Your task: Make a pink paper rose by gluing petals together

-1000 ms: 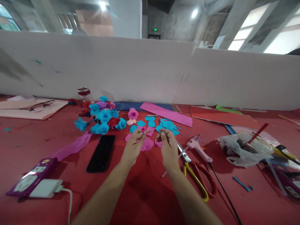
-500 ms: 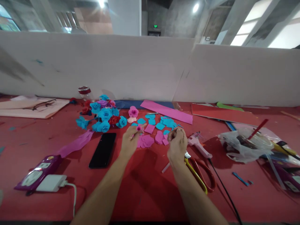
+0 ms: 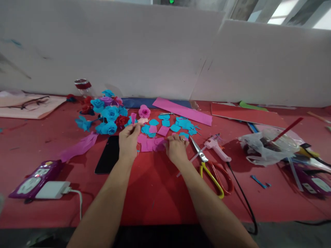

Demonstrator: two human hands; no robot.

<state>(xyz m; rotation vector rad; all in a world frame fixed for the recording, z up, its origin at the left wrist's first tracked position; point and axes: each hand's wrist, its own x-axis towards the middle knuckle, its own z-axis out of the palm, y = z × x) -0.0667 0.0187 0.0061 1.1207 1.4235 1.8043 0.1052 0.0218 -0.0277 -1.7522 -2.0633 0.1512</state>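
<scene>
My left hand [image 3: 129, 139] pinches a small rolled pink crepe-paper flower bud [image 3: 133, 117], held upright above the table in front of the blue paper flowers [image 3: 110, 113]. My right hand [image 3: 177, 148] is down at the cut pink paper petals [image 3: 147, 145], its fingers bent and closed at the edge of one petal; the fingertips are partly hidden. Blue paper petals [image 3: 183, 122] lie scattered just beyond. A finished pink paper flower [image 3: 144, 111] rests behind the petals.
Right of my hands lie scissors [image 3: 212, 179] with red and yellow handles and a pink glue gun [image 3: 218, 150] with its cord. A black phone [image 3: 107, 156] and a purple power strip [image 3: 37, 179] are at left. A plastic bag with a cup [image 3: 269, 146] stands far right.
My left hand has moved left and turned the bud upright. My right hand has come down and left onto the pink petals. The view has tilted downward.
</scene>
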